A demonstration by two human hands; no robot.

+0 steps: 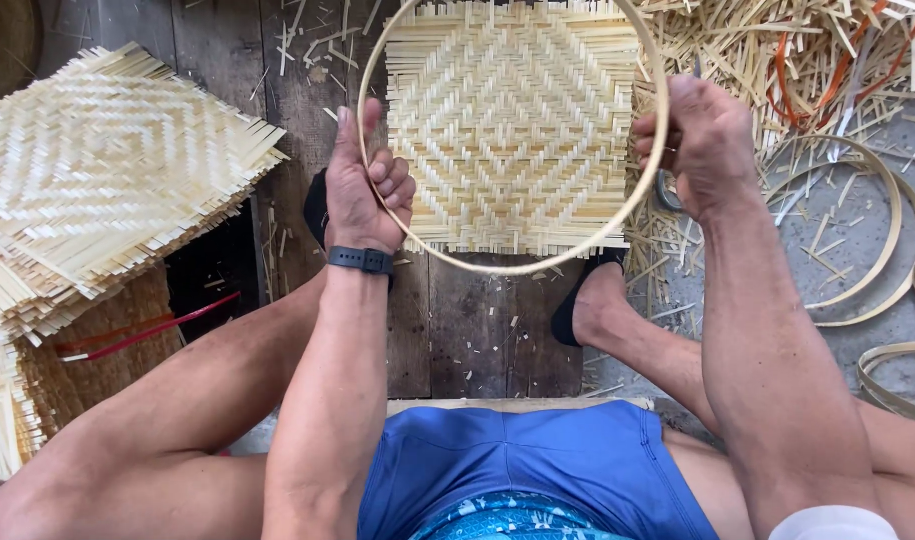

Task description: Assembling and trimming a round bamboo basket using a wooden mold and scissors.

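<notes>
Bamboo is the stuff of everything near the hands: a thin round hoop (518, 268) is held over a square woven mat (513, 125) in the upper middle of the frame. The left hand (363, 185) is closed around the hoop's left side, thumb pointing up; the right hand (703, 140) is clenched on its right side and seems to hold a dark tool too, though that is hard to make out. Done well, the hoop should sit centred on the diamond pattern, both grips level, so the frayed corners stick out evenly. The mat is pale, with a herringbone weave and loose strip ends along its lower edge. More mats (98, 190) are stacked at the left, spare hoops (878, 230) at the right.
</notes>
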